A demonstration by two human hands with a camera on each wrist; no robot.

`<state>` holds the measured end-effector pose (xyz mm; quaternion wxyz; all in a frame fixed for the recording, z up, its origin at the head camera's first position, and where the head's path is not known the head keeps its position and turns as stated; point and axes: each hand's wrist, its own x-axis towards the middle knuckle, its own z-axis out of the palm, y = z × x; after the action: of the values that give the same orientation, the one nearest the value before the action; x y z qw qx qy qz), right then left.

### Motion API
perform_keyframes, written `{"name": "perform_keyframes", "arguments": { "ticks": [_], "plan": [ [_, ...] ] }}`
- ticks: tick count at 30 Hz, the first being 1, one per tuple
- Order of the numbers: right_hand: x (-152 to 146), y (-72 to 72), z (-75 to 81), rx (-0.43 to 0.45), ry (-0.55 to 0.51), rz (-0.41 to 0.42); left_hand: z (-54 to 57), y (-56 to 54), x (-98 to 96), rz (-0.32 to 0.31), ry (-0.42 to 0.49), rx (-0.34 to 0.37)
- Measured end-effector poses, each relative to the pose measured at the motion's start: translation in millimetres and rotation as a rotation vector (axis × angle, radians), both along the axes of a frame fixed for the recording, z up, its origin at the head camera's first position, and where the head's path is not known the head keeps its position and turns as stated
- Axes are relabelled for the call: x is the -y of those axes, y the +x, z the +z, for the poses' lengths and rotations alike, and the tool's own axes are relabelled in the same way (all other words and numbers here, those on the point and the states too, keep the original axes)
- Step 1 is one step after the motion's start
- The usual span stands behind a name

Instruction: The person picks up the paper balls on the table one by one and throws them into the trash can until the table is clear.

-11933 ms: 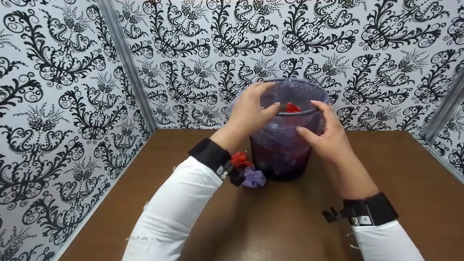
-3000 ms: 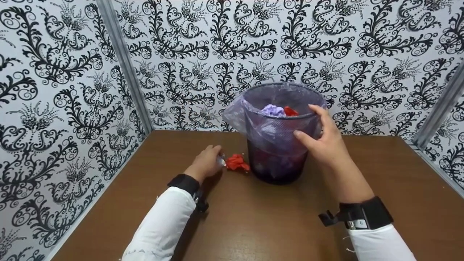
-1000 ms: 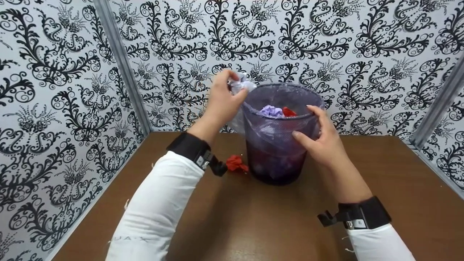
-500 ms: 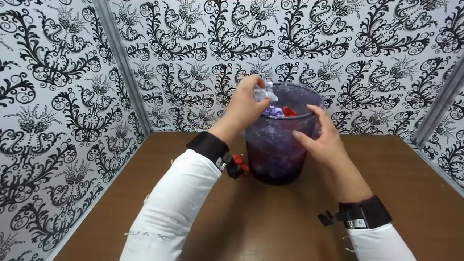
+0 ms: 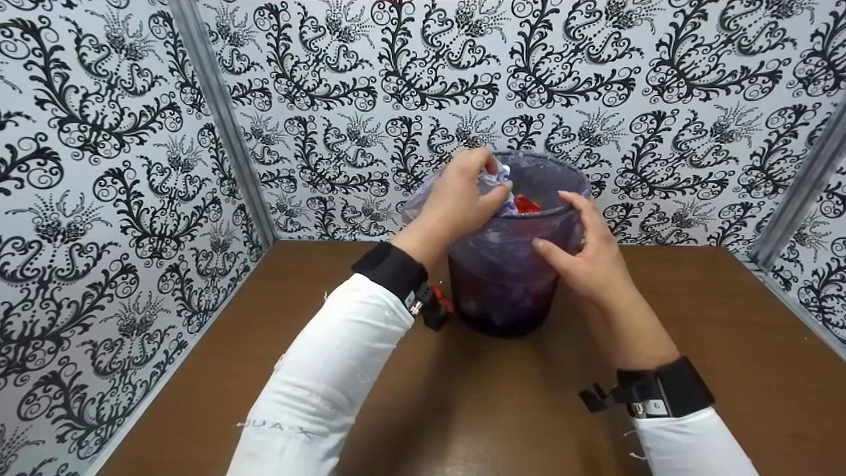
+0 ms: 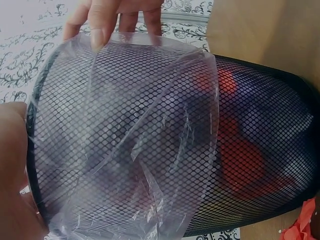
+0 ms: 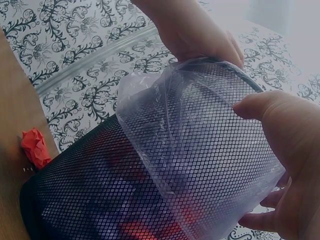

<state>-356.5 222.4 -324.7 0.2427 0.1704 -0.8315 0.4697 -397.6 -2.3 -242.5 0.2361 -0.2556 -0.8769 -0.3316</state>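
Note:
A dark mesh wastebasket (image 5: 505, 291) stands on the table, with a thin translucent bag (image 6: 150, 150) folded over its rim. My left hand (image 5: 462, 192) reaches over the left of the rim and pinches a white crumpled paper ball (image 5: 500, 174) at the basket's mouth. Under it, a lilac crumpled paper is mostly hidden and a red crumpled paper (image 5: 527, 203) shows. My right hand (image 5: 595, 254) holds the basket's right side, thumb on the front and fingertips at the rim. Through the mesh, more red and purple papers appear in the right wrist view.
Another red crumpled paper (image 7: 36, 147) lies on the brown table (image 5: 529, 410) left of the basket, partly behind the left wrist's camera in the head view. Patterned wall panels (image 5: 370, 99) stand behind and at both sides.
The left hand picked up the white paper ball beside the red one, raised it and brought it right, over the basket and lower into its mouth. The right hand kept its hold.

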Motion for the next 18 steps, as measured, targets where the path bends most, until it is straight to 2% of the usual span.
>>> {"name": "perform_keyframes", "arguments": {
  "ticks": [5,9,18],
  "plan": [
    [-0.6,0.2,-0.6,-0.002,0.007,-0.007,-0.7,3.5,-1.2,0.042,-0.117,-0.001],
    [-0.7,0.4,-0.7,-0.006,0.010,-0.007,-0.4,5.8,-1.3,0.062,-0.175,0.007],
    [-1.2,-0.5,-0.8,0.011,-0.004,0.000,3.5,9.1,4.5,0.034,-0.189,-0.010]
  ]
}}
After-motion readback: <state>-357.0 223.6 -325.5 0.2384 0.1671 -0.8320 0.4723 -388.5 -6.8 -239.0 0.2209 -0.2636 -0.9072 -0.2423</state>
